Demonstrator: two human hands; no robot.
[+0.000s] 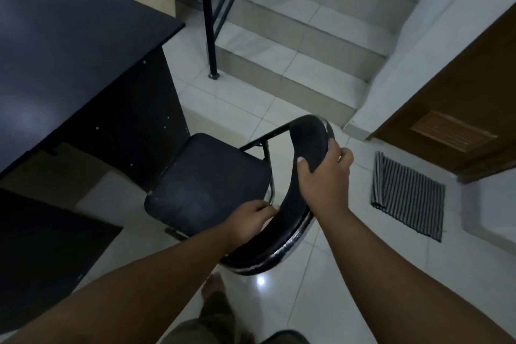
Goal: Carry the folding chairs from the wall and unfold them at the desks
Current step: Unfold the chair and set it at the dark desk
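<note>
The folding chair [212,184] stood unfolded just right of the black desk [69,45]. Both hands gripped its curved backrest: the left hand [251,220] curled at the near end, the right hand [324,176] clamped over the top. Stairs [293,45] rose beyond; a striped mat [410,195] lay right, before a wooden door [458,109].
</note>
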